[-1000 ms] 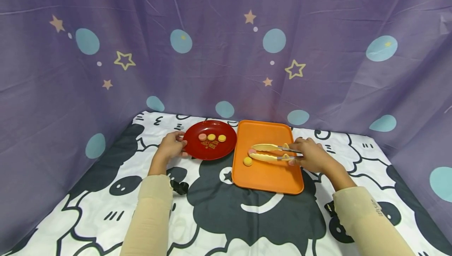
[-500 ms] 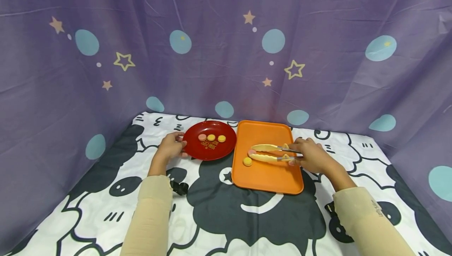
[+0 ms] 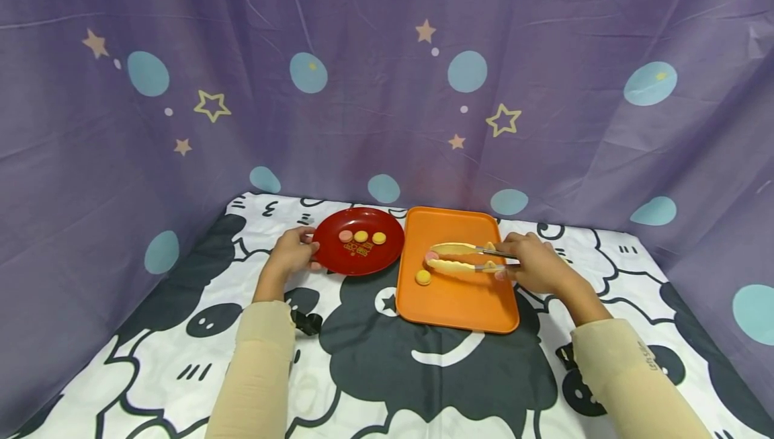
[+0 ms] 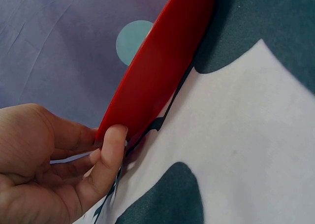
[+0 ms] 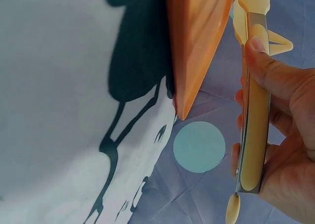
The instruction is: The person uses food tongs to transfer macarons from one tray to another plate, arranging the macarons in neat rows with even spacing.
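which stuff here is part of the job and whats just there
Likely in the job:
tongs, in the right grip
pink cookie at their tips
orange tray
yellow cookie on it
red plate, in the left grip
three cookies on it

Likely just surroundings:
patterned cloth
purple curtain behind

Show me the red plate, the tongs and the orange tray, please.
Red plate [image 3: 357,265], head view: bare near part.
Tongs [image 5: 255,120], right wrist view: the handle.
Orange tray [image 3: 462,306], head view: bare near part.
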Action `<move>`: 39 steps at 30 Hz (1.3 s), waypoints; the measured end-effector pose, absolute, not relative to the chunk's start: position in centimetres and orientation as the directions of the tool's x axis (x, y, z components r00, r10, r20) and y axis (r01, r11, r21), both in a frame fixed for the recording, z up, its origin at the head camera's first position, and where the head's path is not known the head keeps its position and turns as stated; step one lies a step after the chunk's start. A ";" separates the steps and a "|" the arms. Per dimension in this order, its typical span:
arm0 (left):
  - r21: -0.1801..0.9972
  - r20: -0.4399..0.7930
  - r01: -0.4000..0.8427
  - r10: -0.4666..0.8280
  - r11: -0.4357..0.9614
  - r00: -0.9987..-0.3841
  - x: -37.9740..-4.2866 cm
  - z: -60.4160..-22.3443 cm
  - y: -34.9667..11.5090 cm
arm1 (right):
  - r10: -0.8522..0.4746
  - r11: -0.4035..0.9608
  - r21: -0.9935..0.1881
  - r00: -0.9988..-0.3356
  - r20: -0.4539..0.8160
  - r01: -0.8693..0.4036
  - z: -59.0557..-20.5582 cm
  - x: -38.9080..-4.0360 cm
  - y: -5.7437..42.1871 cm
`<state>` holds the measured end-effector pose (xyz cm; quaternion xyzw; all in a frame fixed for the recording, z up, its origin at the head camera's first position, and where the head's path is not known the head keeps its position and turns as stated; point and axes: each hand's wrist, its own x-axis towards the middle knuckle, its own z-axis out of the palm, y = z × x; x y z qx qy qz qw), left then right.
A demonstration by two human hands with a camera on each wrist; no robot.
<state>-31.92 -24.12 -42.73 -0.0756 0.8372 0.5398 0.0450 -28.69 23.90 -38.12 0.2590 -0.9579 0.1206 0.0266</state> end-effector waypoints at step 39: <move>0.896 -0.152 -0.170 -0.076 0.410 -0.985 -31.9 -42.5 -24.1 | -0.555 0.769 -0.246 -0.807 0.201 -0.590 -35.0 -30.6 17.0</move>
